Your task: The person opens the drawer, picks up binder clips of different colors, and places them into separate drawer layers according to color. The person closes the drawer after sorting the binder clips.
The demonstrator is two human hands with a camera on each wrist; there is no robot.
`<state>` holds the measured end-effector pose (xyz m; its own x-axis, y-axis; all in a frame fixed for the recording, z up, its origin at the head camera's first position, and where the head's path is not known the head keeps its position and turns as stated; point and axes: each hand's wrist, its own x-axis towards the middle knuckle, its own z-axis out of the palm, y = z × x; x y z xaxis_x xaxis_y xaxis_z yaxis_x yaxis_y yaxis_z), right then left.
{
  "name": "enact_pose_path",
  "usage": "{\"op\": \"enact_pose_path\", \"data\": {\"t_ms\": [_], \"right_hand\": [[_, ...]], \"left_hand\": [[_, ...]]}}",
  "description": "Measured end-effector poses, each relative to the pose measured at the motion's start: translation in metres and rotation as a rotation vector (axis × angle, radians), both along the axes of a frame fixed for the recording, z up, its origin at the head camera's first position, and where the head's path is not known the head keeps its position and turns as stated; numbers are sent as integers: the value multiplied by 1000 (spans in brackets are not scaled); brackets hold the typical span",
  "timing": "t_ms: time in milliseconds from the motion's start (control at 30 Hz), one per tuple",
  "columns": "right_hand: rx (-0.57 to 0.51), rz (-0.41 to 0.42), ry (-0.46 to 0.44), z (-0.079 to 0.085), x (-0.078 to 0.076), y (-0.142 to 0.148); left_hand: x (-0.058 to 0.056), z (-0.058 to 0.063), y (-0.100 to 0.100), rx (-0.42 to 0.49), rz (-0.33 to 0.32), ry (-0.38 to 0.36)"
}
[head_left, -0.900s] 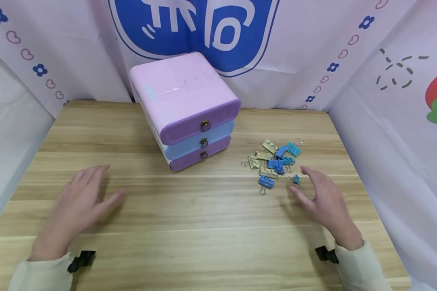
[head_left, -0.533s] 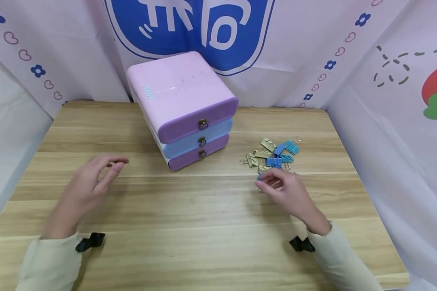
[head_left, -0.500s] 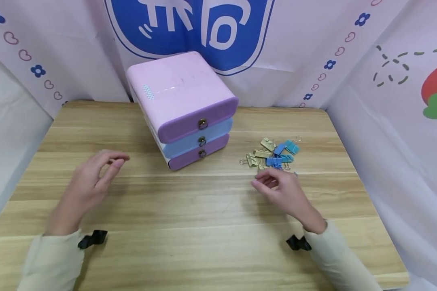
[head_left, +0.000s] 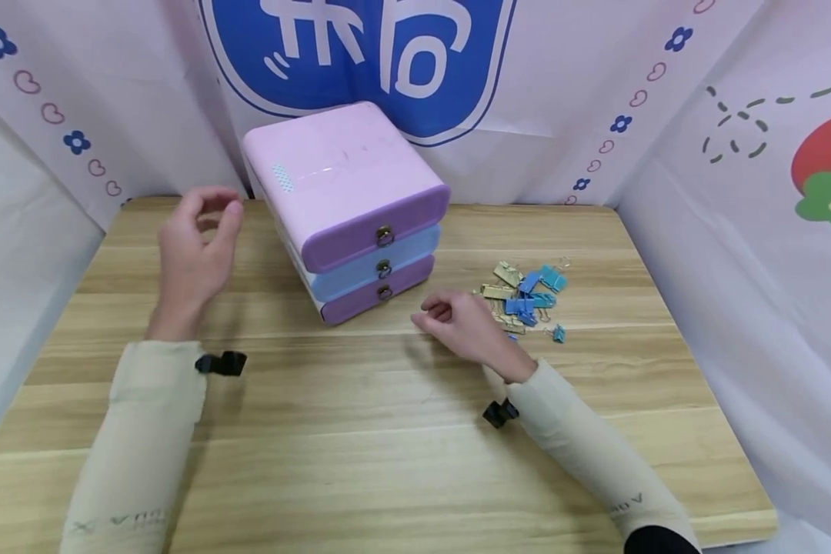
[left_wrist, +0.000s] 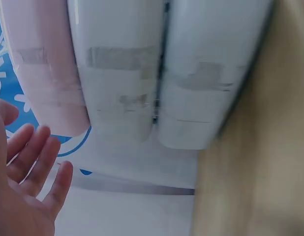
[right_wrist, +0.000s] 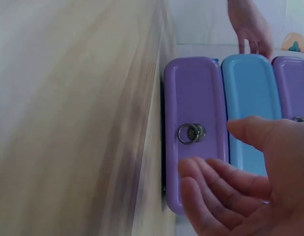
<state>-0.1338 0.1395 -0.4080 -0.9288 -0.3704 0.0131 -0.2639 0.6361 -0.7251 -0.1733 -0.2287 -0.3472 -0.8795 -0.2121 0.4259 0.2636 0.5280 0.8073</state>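
Observation:
A small three-drawer cabinet (head_left: pixel 346 181) stands at the back of the table, pink on top with purple, blue and purple drawer fronts, all closed. Beside its left side my left hand (head_left: pixel 197 254) is raised, fingers bent loosely and holding nothing; the left wrist view has the hand (left_wrist: pixel 31 182) apart from the cabinet's pale side (left_wrist: pixel 117 64). Just in front of the lower right drawers is my right hand (head_left: pixel 464 327). Its thumb and loosely curled fingers hold nothing. In the right wrist view, the bottom purple drawer (right_wrist: pixel 196 93) with its metal ring pull (right_wrist: pixel 188 133) lies beyond these fingers.
Right of the cabinet lies a loose pile of gold, blue and teal binder clips (head_left: pixel 519 306), partly behind the right hand. One small teal clip (head_left: pixel 559 334) sits apart. Printed fabric (head_left: pixel 540 100) hangs behind the wooden table (head_left: pixel 360 462).
My left hand has risen from the table's left part to beside the cabinet. My right hand has moved left, from near the clips towards the drawer fronts. The cabinet has stayed put.

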Motion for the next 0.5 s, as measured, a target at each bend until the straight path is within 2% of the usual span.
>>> {"op": "enact_pose_path", "data": {"t_ms": [133,267,400,500], "right_hand": [[-20,-2,-45,-1,-14,-14],[-18,1,-43,-2,-24,-26],[-5,2,-25,-5,-30,-34],[-10,-3,-29,-7,-33,-38]], "left_hand": [[-31,23,1,57,43,-62],[-55,44,5,111,57,-111],[-73,53,8,181,47,-157],[-82,54,11,264,22,-180]]}}
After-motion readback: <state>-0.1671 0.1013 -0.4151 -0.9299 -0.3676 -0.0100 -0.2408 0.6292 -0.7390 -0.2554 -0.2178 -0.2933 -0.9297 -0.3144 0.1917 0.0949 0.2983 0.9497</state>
